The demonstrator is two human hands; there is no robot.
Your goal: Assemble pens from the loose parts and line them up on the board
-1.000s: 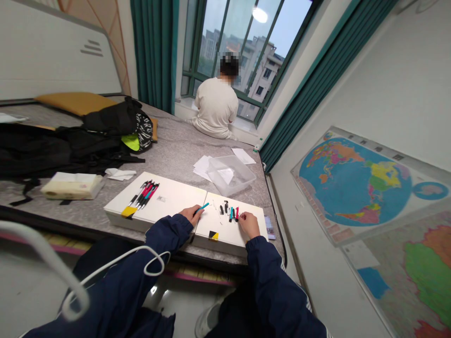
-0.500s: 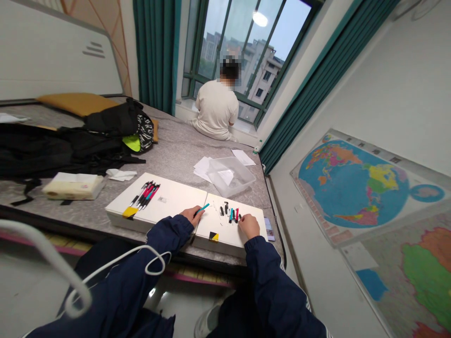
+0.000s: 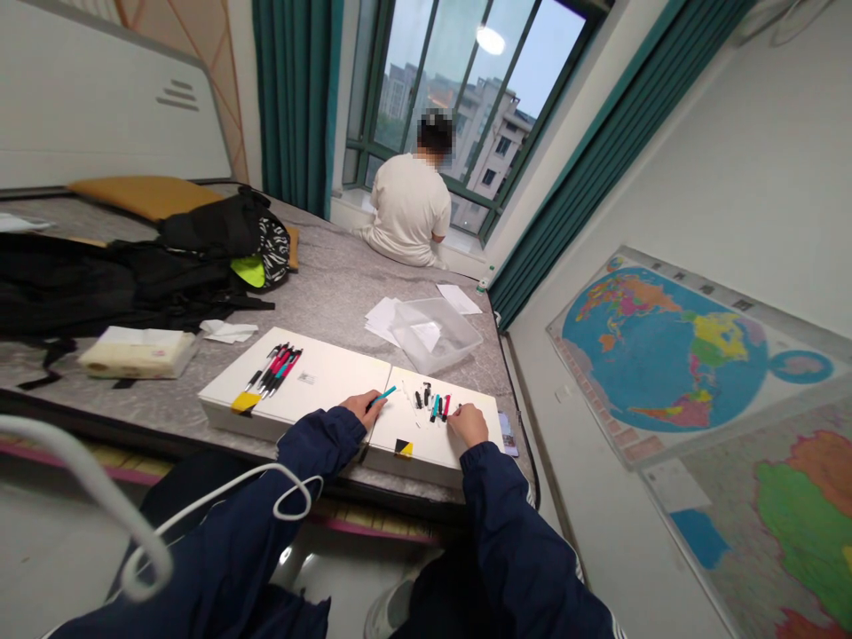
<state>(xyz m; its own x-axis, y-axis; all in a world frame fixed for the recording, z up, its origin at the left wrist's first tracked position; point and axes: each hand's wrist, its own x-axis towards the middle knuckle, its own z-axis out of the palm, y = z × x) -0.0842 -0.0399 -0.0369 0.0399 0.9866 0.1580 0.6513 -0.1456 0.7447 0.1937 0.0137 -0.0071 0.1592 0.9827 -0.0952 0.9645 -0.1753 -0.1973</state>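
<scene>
My left hand [image 3: 361, 409] is shut on a teal pen barrel [image 3: 384, 395], resting on the white board [image 3: 399, 426] at its fold. My right hand [image 3: 468, 424] sits at the right of a small group of black, teal and red pen parts [image 3: 431, 405], with its fingertips curled against the nearest ones. I cannot tell whether those fingers hold a part. A bundle of assembled black, red and teal pens [image 3: 276, 367] lies on the left white board [image 3: 312, 377], out of reach of both hands' fingers.
A clear plastic tub [image 3: 434, 335] and loose white papers [image 3: 382, 319] lie beyond the boards on a grey mattress. Black bags [image 3: 133, 284] and a tissue pack [image 3: 138, 353] are to the left. A person sits at the far window. A white cable [image 3: 200, 493] hangs in the near left.
My right hand's fingers have shifted slightly left, closer to the pen parts. The left hand and its teal barrel have stayed nearly still.
</scene>
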